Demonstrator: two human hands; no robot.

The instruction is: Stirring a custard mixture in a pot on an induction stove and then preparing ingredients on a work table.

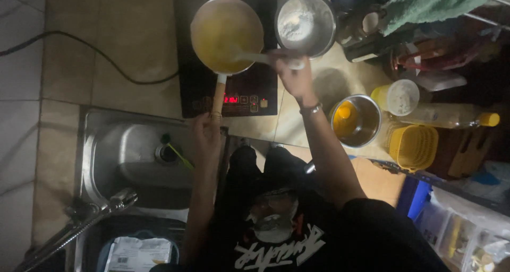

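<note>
- The view looked down from overhead onto a dim kitchen counter, with the person's body at the bottom of the picture and both arms stretched up the frame toward an induction cooktop.
- The left hand was wrapped closed around the pale wooden handle of a small saucepan, with the forearm running straight down the frame over the sink.
- The right hand was raised with its wrist bent, its fingers pinched closed on a light-coloured spoon whose far end dipped into the pan; a thin bracelet circled that wrist.
- The saucepan sat on the black cooktop and held a yellow liquid; red lit digits glowed on the cooktop's control strip just beside the handle.
- Left of the cooktop lay a wide stretch of beige counter, crossed only by a black cable.
- Below that, a steel sink dropped away, with its tap at the lower edge.
- The right side was crowded: a steel bowl of white powder stood just beside the pan, and a steel bowl with an egg yolk stood near the right forearm.
- Further right stood a yellow tub of white powder, a clear bottle with a yellow cap lying on its side, and a yellow ribbed basket.
- A white printed packet lay at the bottom edge below the sink.
</note>
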